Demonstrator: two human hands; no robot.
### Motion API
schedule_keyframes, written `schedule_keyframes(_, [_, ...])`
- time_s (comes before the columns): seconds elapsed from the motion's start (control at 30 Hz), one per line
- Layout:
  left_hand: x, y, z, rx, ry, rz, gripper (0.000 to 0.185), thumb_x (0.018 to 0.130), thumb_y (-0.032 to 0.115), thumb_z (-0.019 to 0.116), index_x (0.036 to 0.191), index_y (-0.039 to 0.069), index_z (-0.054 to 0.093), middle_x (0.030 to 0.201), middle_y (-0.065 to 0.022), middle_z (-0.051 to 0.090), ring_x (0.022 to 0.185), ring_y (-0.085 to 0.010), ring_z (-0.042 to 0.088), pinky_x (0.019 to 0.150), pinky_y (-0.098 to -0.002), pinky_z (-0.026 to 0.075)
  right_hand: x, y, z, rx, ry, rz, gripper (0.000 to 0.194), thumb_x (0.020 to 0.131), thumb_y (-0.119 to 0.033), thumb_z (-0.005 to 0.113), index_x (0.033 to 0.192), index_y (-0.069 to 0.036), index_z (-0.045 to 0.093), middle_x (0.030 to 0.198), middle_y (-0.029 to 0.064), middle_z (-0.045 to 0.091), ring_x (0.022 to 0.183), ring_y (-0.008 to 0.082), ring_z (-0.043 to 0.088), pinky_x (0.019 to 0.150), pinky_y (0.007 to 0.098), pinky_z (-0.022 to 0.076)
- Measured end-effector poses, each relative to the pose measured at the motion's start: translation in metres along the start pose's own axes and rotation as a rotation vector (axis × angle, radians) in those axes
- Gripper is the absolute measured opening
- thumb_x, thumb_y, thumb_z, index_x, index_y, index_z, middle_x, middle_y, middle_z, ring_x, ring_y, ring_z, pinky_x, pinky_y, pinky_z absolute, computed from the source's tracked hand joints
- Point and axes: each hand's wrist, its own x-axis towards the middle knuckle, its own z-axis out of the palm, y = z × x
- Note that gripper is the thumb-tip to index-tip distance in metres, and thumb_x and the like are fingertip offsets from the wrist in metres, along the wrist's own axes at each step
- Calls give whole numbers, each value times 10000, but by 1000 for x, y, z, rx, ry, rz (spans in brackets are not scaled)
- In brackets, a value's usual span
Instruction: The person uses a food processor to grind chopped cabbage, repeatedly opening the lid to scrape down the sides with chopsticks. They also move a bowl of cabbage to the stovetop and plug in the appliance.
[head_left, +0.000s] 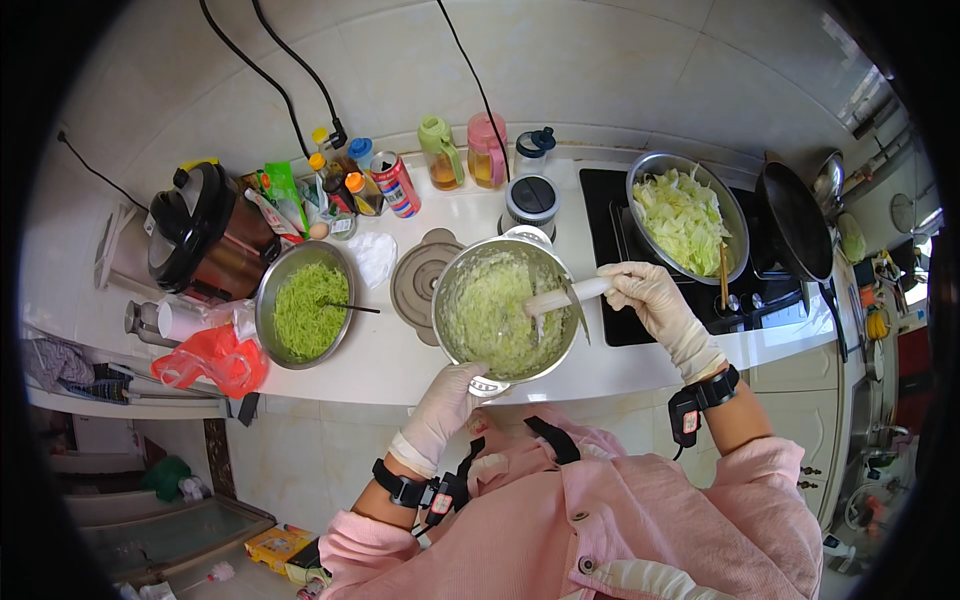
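Observation:
My left hand (444, 405), in a pale glove, grips the near handle of a metal pot (576, 341). Chopped pale green vegetable (487, 307) fills much of the pot. My right hand (649, 300), gloved too, is closed on a white utensil handle (592, 288) at the pot's right side. The handle slants down to the left into the pot, and its far end lies at the chopped vegetable. A thin translucent green strip (577, 307) crosses the handle near the pot's rim; what it is I cannot tell.
Left are a bowl of shredded green vegetable (311, 311), a brown lid (420, 274), a pressure cooker (217, 232) and a red plastic bag (214, 364). Bottles (367, 195) and oil jugs (442, 154) line the back. Right, a bowl of cut cabbage (682, 217) and a black pan (795, 221) stand by the cooktop (611, 322).

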Motion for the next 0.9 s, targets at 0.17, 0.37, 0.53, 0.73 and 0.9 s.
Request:
schedule_keyframes(0.17, [-4, 0, 3, 39, 17, 7, 295, 900, 35, 498, 1150, -119, 480, 1111, -208, 590, 950, -297, 630, 847, -439, 556, -3, -8, -3, 85, -36, -53, 264, 894, -99, 596, 1113, 47, 597, 854, 72, 648, 730, 104, 631, 706, 210, 533])
schedule_keyframes(0.37, [-5, 0, 4, 57, -27, 20, 294, 903, 51, 517, 1138, -125, 496, 1099, -213, 604, 953, -281, 639, 852, -403, 549, -6, -17, -6, 79, -80, -134, 279, 895, -96, 594, 1132, 51, 587, 832, 69, 635, 724, 104, 606, 696, 214, 511])
schedule_keyframes(0.53, [-8, -1, 4, 68, -38, 54, 259, 905, 61, 533, 1098, -113, 541, 1051, -189, 628, 922, -249, 647, 817, -359, 549, -10, -24, -6, 50, -77, -136, 278, 892, -85, 594, 1132, 54, 587, 821, 70, 629, 726, 115, 599, 696, 225, 503])
schedule_keyframes(0.73, [-9, -1, 6, 78, -4, 60, 267, 900, 52, 543, 1113, -108, 542, 1036, -172, 631, 912, -249, 648, 827, -360, 547, -11, -27, -4, 23, -68, -135, 272, 870, -99, 636, 1089, 58, 597, 850, 77, 623, 695, 112, 597, 661, 207, 509])
schedule_keyframes(0.9, [-10, 0, 7, 81, -41, 76, 277, 903, 56, 541, 1122, -113, 537, 1060, -185, 625, 921, -262, 646, 841, -372, 547, -11, -28, -5, -4, -66, -129, 267, 868, -91, 636, 1086, 58, 599, 836, 75, 632, 693, 112, 604, 666, 213, 511])
